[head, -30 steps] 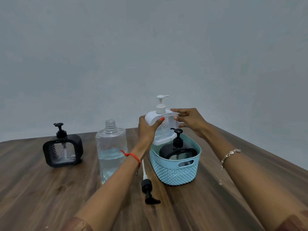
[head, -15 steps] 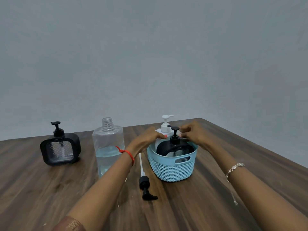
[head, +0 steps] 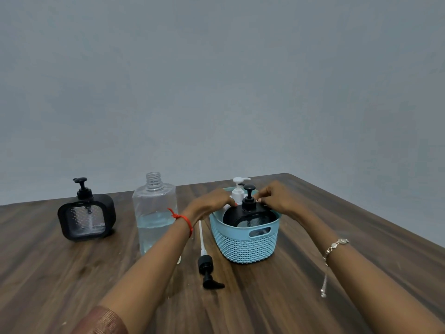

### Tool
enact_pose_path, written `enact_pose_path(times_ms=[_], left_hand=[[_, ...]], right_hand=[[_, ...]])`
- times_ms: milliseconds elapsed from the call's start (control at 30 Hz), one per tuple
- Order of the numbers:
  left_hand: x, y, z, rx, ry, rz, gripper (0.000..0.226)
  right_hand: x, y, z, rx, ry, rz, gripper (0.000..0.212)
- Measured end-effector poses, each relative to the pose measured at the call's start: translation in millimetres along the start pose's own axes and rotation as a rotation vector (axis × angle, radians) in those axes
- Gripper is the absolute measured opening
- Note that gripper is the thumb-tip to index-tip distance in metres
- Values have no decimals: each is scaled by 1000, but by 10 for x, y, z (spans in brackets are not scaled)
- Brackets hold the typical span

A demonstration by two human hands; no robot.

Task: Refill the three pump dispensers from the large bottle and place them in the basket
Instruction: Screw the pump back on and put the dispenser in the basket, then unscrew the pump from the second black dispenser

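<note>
Fingers (head: 226, 200) of left hand (head: 212, 201) curled onto white pump dispenser (head: 238, 192), upright at back of teal basket (head: 245, 247). Right hand (head: 279, 201) bent in at far rim, fingers hidden behind a pump head: clamped or not, cannot tell. Black pump dispenser (head: 249, 214) in front, same basket. Second black dispenser (head: 86, 218) well left on desk (head: 72, 273). Uncapped large bottle (head: 155, 213), part full, between; loose black pump (head: 207, 266) lying beside basket.

no legible text, label, brand, number or sign. checked large bottle (head: 155, 208), black dispenser on the table (head: 86, 220), black dispenser in the basket (head: 249, 216), white dispenser (head: 238, 192), blue basket (head: 245, 249).
</note>
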State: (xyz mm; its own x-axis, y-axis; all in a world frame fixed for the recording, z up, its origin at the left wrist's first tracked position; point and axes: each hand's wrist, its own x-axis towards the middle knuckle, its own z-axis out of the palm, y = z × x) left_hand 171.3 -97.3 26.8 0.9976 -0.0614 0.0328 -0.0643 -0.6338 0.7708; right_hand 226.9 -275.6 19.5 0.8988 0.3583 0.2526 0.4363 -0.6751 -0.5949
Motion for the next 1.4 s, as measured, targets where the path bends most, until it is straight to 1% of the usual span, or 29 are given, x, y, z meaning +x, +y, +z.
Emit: enact_pose_path(times_ms=[67,133,200,267,367,433,467,567,667,800,933,1000,1067,1133,1200,1300,1400], left_hand=[[-24,8,13,70,-14,7,11],[-48,16,28,103,-8,26,21],[-76,8,45,118,1,38,27],[-121,-3,67,120,17,55,28],[-184,-28,95,122,74,82,36],[-238,-41,117,121,113,91,29],[-268,-40,130,117,131,97,26],[-379,-23,152,122,189,120,27],[-483,-7,158,128,223,142,27],[-604,-26,128,137,260,142,27],[-727,-28,81,172,299,144,40],[-817,-48,31,176,310,150,46],[-939,-63,-40,146,331,172,47],[-1077,-80,-141,76,381,224,43],[-1226,-117,-273,20,456,300,35],[-1473,-215,-530,-22,578,384,25],[-1710,-358,-814,-27,733,434,20]], right_hand=[[-16,-13,-1,-13,-5,10,31],[-27,-11,19,-15,2,23,31],[-38,-17,53,37,65,33,28],[-95,-85,69,205,201,23,22],[-247,-250,26,511,399,-93,13],[-338,-351,-1,576,404,-162,10],[-359,-386,2,550,374,-169,10],[-354,-416,40,431,321,-133,16],[-360,-445,20,399,288,-139,14],[-408,-482,-31,354,196,-159,21],[-427,-492,-40,350,131,-138,24],[-428,-497,-28,372,152,-131,23],[-435,-539,8,379,256,-150,20],[-454,-652,69,389,368,-204,20],[-479,-838,163,391,424,-295,21],[-533,-1261,318,358,460,-462,22],[-592,-1752,504,354,445,-650,21]])
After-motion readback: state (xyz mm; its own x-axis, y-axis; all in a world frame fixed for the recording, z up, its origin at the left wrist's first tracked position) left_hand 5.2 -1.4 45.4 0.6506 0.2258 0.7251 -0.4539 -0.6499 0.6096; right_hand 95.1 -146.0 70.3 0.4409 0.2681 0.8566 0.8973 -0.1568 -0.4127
